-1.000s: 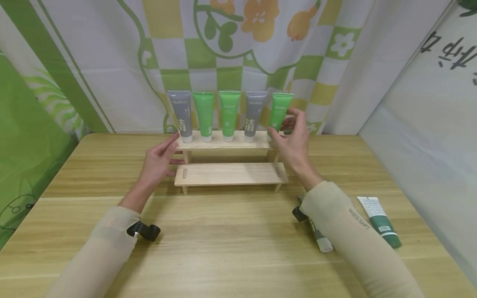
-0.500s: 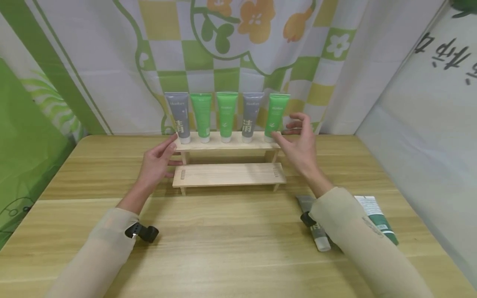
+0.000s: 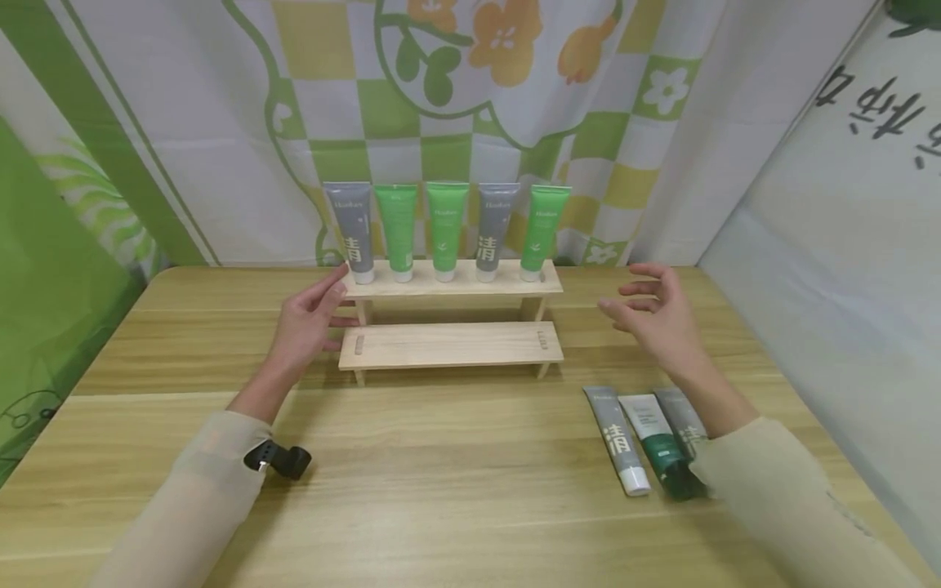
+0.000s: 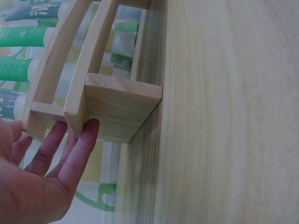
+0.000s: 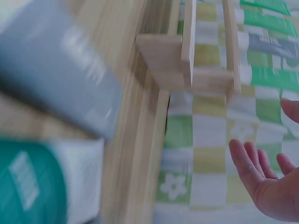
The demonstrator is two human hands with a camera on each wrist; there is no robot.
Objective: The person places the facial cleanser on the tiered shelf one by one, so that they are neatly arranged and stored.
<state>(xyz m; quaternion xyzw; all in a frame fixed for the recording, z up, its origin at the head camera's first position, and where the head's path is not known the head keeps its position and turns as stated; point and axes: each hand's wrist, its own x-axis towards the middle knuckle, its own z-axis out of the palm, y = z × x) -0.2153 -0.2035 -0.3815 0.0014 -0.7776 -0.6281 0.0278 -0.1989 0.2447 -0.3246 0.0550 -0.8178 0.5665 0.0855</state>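
A two-tier wooden rack (image 3: pixel 450 345) bears a row of upright green and grey tubes on its upper tier; the lower tier is bare. The rightmost tube is green (image 3: pixel 545 230), the leftmost grey (image 3: pixel 354 229). My left hand (image 3: pixel 303 327) touches the rack's left end, its fingers extended against the wood (image 4: pixel 122 107) in the left wrist view. Right of the rack, my right hand (image 3: pixel 657 327) hangs apart from it, fingers loosely bent and holding nothing; the right wrist view also shows this hand (image 5: pixel 275 186) empty.
On the table to the right lie a grey tube (image 3: pixel 617 441), a white and dark green tube (image 3: pixel 659 441) and another grey tube (image 3: pixel 685 420), partly hidden by my right forearm. A patterned curtain (image 3: pixel 463 147) hangs behind, and a white wall (image 3: pixel 831 269) stands at right.
My right hand has let go of the rightmost green tube and moved right and nearer to me. That tube stands on the upper tier. The left hand keeps its place at the rack.
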